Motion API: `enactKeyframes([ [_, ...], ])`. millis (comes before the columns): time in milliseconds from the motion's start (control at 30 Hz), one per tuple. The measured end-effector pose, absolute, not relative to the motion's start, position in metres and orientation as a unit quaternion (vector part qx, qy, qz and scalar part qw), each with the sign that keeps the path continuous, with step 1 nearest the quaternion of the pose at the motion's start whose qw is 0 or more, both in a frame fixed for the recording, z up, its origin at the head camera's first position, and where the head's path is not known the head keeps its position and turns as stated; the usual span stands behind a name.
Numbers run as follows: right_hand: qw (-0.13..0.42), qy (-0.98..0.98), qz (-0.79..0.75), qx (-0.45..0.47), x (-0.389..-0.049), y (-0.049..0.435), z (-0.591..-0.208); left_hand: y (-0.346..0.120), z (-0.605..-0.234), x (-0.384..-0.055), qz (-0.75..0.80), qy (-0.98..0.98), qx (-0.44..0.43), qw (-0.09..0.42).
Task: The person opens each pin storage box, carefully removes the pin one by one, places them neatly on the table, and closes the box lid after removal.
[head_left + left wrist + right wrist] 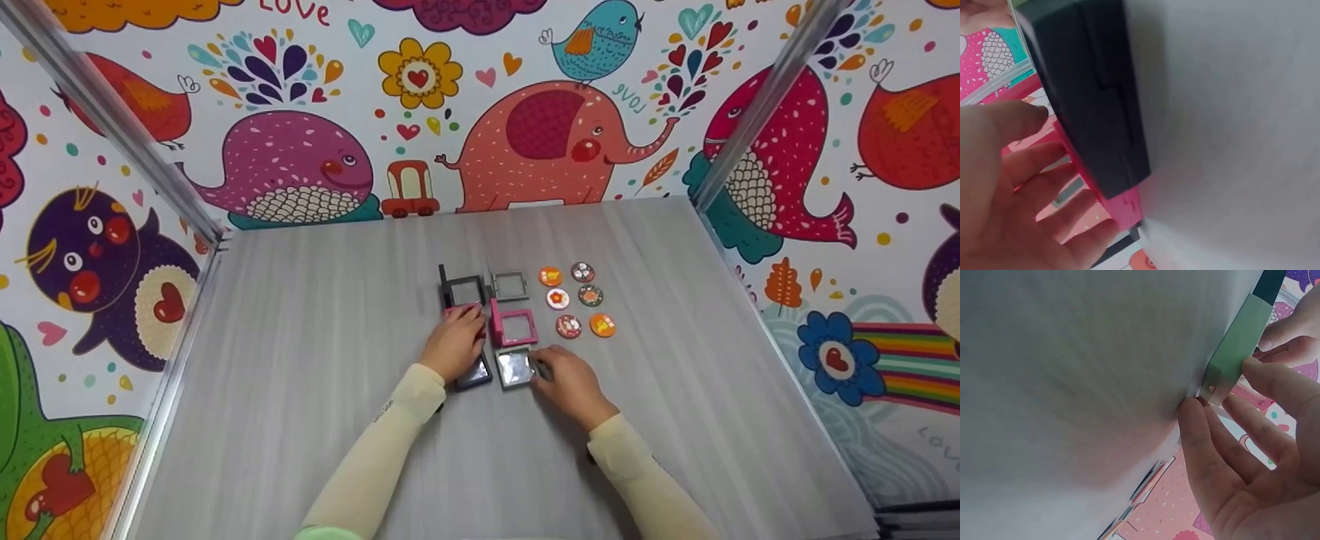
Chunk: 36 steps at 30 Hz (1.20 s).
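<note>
My left hand (454, 341) lies over a pink square case (1127, 209); its loosely bent fingers touch the case edge, and the thumb is beside a dark square case (1086, 101). That dark case (474, 373) lies nearest me in the left column, partly hidden by the hand. With thumb and fingertips, my right hand (574, 382) holds the right edge of a grey-green square case (515, 367), whose window looks shiny. In the right wrist view, the fingers surround a corner of this green case (1235, 349). Directly behind it, another pink case (517, 328) has its lid raised.
A black case (466, 290) and a grey case (511, 285) stand with raised lids at the back. Several round badges, including an orange badge (602, 325) and a red badge (568, 326), lie right of the cases. Patterned walls (300, 165) border the grey table (315, 315).
</note>
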State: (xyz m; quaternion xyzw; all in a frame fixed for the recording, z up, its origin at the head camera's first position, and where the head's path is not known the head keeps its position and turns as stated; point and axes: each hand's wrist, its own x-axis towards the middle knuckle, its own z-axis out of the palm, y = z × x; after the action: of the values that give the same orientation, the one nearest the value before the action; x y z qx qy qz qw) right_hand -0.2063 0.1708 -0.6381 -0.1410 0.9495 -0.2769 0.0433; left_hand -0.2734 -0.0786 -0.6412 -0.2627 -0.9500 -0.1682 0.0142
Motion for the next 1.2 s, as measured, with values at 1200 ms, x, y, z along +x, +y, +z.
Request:
enactKeyframes([
  [1200, -0.046, 0.911, -0.382, -0.152, -0.280, 0.103, -0.621, -0.073, -0.649, -0.270, -0.202, -0.955, -0.218, -0.001],
])
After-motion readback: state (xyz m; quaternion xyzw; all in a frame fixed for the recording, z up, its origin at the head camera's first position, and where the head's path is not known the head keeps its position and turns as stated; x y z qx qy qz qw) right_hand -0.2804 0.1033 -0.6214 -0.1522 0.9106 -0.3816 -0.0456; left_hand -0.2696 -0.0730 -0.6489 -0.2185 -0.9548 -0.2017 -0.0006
